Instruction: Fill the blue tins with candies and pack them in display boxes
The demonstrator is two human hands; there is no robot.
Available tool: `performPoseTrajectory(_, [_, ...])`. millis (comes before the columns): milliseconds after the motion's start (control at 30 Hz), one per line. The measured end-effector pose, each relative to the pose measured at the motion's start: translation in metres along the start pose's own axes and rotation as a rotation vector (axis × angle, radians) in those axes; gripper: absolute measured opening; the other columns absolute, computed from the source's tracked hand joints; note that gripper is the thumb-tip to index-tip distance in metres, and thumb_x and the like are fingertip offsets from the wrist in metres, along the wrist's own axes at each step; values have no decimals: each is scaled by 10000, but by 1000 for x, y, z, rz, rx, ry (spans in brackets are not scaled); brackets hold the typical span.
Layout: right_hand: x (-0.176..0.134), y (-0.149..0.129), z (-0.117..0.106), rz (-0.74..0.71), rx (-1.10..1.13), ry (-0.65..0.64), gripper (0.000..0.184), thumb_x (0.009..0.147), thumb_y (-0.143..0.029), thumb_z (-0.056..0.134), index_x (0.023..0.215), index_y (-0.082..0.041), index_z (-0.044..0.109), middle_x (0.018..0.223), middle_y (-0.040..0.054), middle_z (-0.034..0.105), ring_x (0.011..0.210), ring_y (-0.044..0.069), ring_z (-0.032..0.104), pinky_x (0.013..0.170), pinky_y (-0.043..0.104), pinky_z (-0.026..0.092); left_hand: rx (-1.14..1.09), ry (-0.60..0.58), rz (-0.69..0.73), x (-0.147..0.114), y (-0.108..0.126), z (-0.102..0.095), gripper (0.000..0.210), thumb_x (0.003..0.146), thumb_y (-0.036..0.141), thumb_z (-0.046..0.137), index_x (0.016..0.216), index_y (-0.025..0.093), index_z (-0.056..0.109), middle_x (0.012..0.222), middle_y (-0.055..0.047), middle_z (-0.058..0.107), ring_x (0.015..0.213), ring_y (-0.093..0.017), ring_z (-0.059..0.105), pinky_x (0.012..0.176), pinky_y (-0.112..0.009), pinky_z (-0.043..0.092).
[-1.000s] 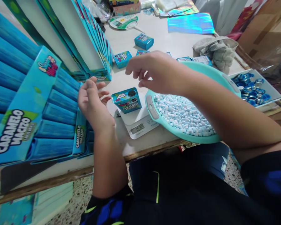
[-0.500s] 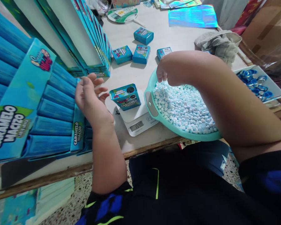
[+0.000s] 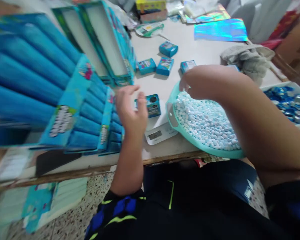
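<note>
A blue candy tin [image 3: 153,110] with a round hole in its top stands on a white kitchen scale [image 3: 162,133]. My left hand [image 3: 131,108] is at the tin's left side, its fingers apart and its thumb partly in front of the tin; no grip shows. Bent down over the far left part of a turquoise basin [image 3: 176,125] is my right hand [image 3: 196,81]. Its fingers are curled together above the small white and pale blue candies [image 3: 207,123], and what they may hold is hidden. The scale's digits are blurred.
Display boxes packed with blue tins [image 3: 72,110] fill the left side. Several loose tins [image 3: 165,66] lie behind the scale. A white box of blue metal caps [image 3: 290,103] sits at the right, near a grey cloth [image 3: 255,61]. Holographic sheets [image 3: 220,30] lie at the back.
The view has shifted, so the table's things appear farther right. My left hand has come closer to the tin and its thumb now overlaps it. My right hand stays over the basin.
</note>
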State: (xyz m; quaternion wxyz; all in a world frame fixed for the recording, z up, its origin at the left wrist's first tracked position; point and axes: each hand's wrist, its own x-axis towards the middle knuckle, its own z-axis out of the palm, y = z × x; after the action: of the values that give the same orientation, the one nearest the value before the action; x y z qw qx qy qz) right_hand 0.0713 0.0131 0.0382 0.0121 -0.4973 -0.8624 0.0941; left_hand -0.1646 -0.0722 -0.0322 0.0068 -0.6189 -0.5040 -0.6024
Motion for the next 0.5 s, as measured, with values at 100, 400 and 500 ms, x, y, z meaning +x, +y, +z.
performPoseTrajectory(100, [-5,-19,-16,35,-223,-110,411,833,-137,681,1220,-235,778,1156,110,763,999,326,707,888,461,563,117,-178,-24,-12,0,11,375,955,510,694,1198,225,697,1238,-125,691,1239,-309,608,1116,-483,424])
performPoseTrajectory(400, [-12,-40,-23,63,-300,-187,438,928,-274,622,1351,-208,712,1255,156,736,1070,342,701,773,400,544,363,-173,188,-9,60,-48,152,768,326,806,873,266,714,909,-61,707,941,-287,640,935,-466,498])
performPoseTrajectory(500, [-16,-48,-28,39,-288,-177,462,927,-268,612,1379,-213,693,1304,148,722,1124,345,695,788,392,545,465,47,238,7,106,-119,329,608,281,902,905,336,772,938,-53,714,965,-321,632,996,-521,470])
